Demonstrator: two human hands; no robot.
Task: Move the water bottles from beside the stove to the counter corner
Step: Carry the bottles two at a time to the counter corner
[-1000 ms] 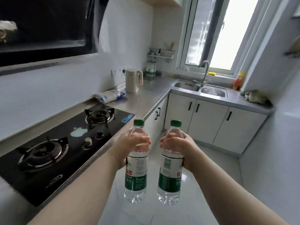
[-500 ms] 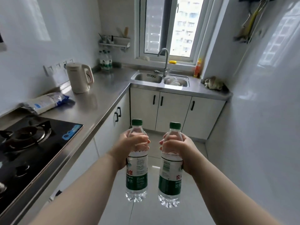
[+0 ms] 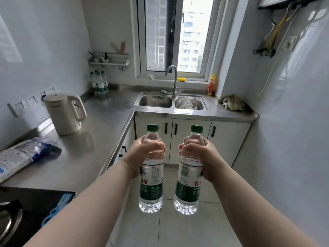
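The steel counter (image 3: 106,122) ran along the left of both hands and turned across ahead of them. The black stove (image 3: 35,202) sat down by the left forearm. A double sink (image 3: 154,101) was straight ahead of the hands, and a cream kettle (image 3: 64,113) stood upright ahead-left of the left hand (image 3: 144,152). Way past the kettle, in the counter corner, a little bunch of corner bottles (image 3: 98,82) stood against the wall.

The two carried ones were out over the floor, touching no counter. The left bottle (image 3: 151,184) was basically vertical, green cap up, base down. The right bottle (image 3: 188,186) was the same deal, just leaning a touch with its cap tipped rightward. They hung side by side, near each other but apart.

Each hand had its fingers wrapped round its own bottle's shoulder, above the label, the right hand (image 3: 197,154) mirroring the left. Both arms were stretched forward, palms facing each other.
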